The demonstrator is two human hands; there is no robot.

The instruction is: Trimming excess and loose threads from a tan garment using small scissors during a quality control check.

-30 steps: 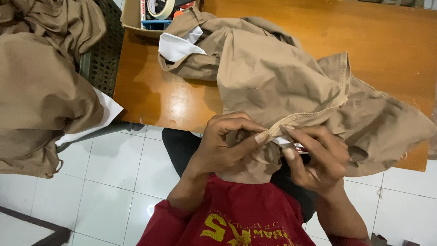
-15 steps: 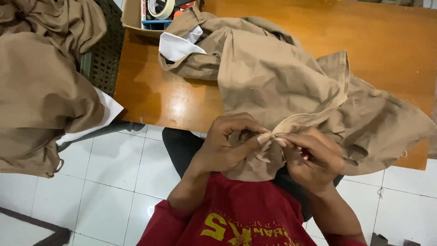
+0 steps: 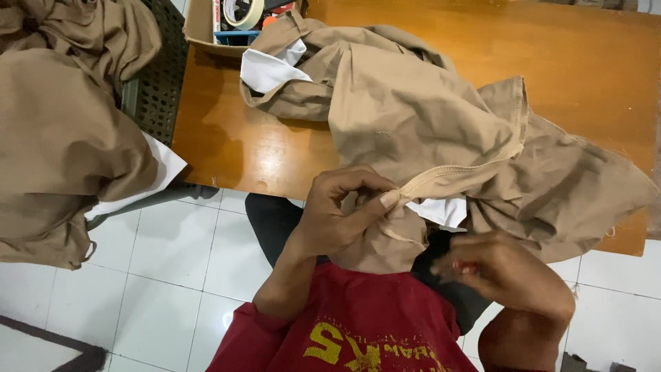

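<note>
Right hand [image 3: 506,275] nearest the camera, low over the lap, fingers curled shut around a small tool with a red bit showing [image 3: 467,266]; kind of tool too small to tell. Half a second ago this hand was up at the seam next to the other one, now it is pulled back and clear of the cloth. Reads as one snip or pick at the seam done, hand drawn off between passes.

Left hand [image 3: 344,207] unchanged in place, thumb and fingers pinching the stitched edge of the tan garment [image 3: 427,117], holding the seam taut. White lining patch [image 3: 441,210] now exposed just beside that pinch.

The garment hangs off the near edge of the wooden tabletop [image 3: 585,62] into the lap, bulk of it spread on the top. Second white lining piece [image 3: 268,69] at its far left.

Left of the tabletop, pile of tan cloth [image 3: 62,138] over a dark mesh chair [image 3: 158,76]. Far edge: cardboard box [image 3: 200,24] with a tape roll [image 3: 244,10].
</note>
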